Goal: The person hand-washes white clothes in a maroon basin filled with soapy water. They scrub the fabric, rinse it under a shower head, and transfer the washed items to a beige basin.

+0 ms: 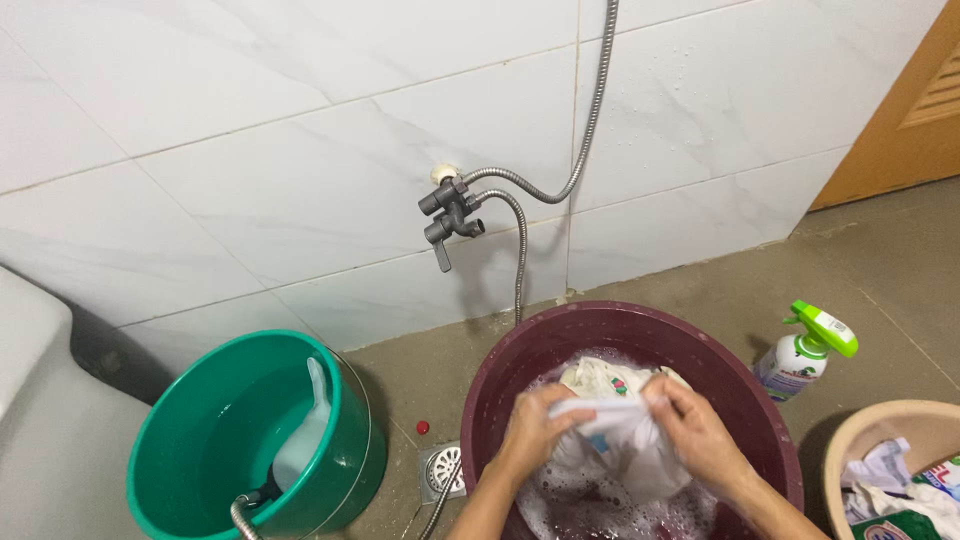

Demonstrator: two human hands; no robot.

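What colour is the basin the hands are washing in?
Dark maroon basin, clearest in the head view.

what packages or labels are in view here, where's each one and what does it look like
Spray bottle: on the floor right of the maroon basin, white body, green trigger head, label with green and red.
Packet: in the beige basin at the lower right corner, green and white with red, cut off by the frame.
Garment print: small red and green mark on the white cloth held by both hands.
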